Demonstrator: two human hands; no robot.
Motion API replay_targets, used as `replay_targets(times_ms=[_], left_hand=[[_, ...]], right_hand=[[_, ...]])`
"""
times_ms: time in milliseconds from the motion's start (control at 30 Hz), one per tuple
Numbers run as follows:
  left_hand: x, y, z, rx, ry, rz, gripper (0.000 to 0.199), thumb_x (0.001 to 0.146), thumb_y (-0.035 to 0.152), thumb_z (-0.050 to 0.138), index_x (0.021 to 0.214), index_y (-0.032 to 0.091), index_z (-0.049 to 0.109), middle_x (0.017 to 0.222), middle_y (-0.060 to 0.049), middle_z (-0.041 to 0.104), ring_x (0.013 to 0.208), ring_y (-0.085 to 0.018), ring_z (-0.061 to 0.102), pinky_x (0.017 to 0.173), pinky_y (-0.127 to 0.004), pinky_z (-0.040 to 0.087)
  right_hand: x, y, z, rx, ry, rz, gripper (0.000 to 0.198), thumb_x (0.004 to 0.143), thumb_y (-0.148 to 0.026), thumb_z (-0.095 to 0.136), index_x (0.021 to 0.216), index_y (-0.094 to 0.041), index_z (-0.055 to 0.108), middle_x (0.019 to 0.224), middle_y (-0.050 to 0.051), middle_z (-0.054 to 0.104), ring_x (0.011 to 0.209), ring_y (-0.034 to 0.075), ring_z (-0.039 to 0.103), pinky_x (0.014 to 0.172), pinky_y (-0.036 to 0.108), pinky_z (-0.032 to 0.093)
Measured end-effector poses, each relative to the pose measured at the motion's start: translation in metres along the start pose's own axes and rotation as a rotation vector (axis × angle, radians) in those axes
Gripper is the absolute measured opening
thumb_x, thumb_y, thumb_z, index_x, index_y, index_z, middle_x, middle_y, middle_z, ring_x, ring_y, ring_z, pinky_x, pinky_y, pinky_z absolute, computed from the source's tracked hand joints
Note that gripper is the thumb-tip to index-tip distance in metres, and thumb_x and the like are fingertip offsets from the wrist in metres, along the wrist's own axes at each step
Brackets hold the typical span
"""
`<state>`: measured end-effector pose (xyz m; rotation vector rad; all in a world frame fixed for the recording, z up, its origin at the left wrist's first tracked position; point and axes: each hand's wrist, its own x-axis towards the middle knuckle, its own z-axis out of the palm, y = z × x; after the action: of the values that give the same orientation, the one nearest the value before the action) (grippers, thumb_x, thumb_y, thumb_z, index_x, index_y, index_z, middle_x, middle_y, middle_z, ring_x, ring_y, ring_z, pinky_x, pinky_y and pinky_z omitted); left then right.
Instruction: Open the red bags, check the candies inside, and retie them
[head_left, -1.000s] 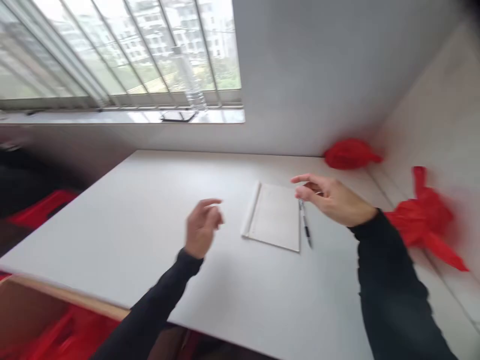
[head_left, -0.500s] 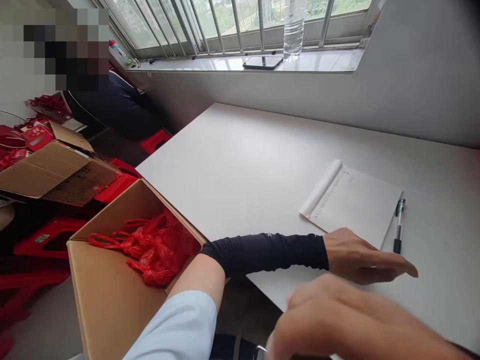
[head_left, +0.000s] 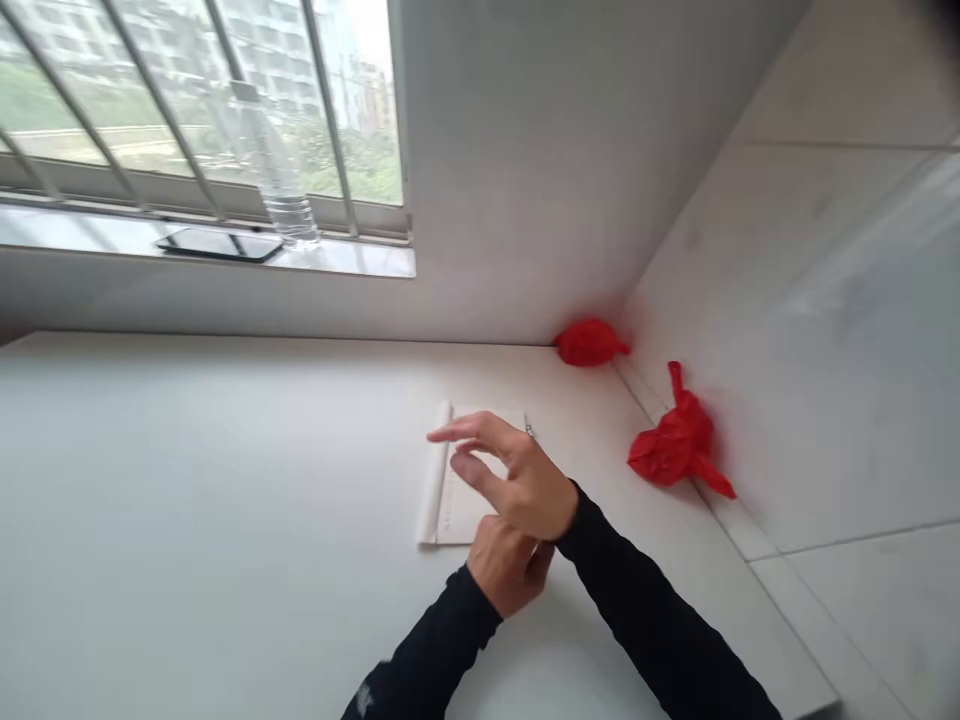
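Note:
My right hand [head_left: 517, 480] hovers above the notepad [head_left: 427, 500], its fingers apart and curved, with nothing between them. Just beneath it is my left hand [head_left: 510, 565], its fingers closed at the right wrist on the cuff of the black arm sleeve [head_left: 630, 590]; the fingertips are partly hidden. Another black arm sleeve [head_left: 435, 640] covers the left forearm down to the wrist. Most of the open notepad on the white table [head_left: 225, 520] is covered by the hands. The tip of a pen [head_left: 529, 428] shows beyond the right hand.
Two red plastic bags lie along the wall side of the table, one at the back corner [head_left: 589, 343] and one nearer [head_left: 679, 440]. A water bottle [head_left: 277, 180] and a dark phone [head_left: 221, 244] are on the windowsill. A tiled wall [head_left: 862, 400] bounds the right.
The view has swung right; the cardboard box and the other person are out of sight. My hands have come together, and the right wrist, bare before, is now covered by black sleeve.

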<state>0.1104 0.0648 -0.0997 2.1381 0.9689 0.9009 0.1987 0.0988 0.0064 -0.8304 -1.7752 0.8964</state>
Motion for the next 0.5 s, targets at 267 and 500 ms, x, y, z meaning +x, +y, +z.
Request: replay_targets(times_ms=[267, 500], left_hand=[[0.016, -0.033, 0.003, 0.212, 0.067, 0.171, 0.033, 0.097, 0.017, 0.041, 0.122, 0.019, 0.062, 0.059, 0.001, 0.054, 0.053, -0.017, 0.049, 0.053, -0.032, 0.038], [0.021, -0.042, 0.004, 0.104, 0.189, 0.069, 0.052, 0.095, 0.014, 0.042, 0.146, 0.027, 0.045, 0.08, 0.0, 0.068, 0.076, -0.02, 0.06, 0.107, -0.057, 0.036]], right_hand=[[0.045, 0.154, -0.144, -0.487, 0.766, 0.454, 0.032, 0.097, -0.033, 0.062, 0.125, -0.017, 0.06, 0.129, 0.01, 0.06, 0.113, 0.025, 0.061, 0.095, 0.047, 0.053], [0.052, 0.183, -0.191, -0.627, 0.799, 0.53, 0.034, 0.098, -0.035, 0.062, 0.127, -0.018, 0.059, 0.131, 0.01, 0.059, 0.111, 0.024, 0.062, 0.094, 0.046, 0.054]])
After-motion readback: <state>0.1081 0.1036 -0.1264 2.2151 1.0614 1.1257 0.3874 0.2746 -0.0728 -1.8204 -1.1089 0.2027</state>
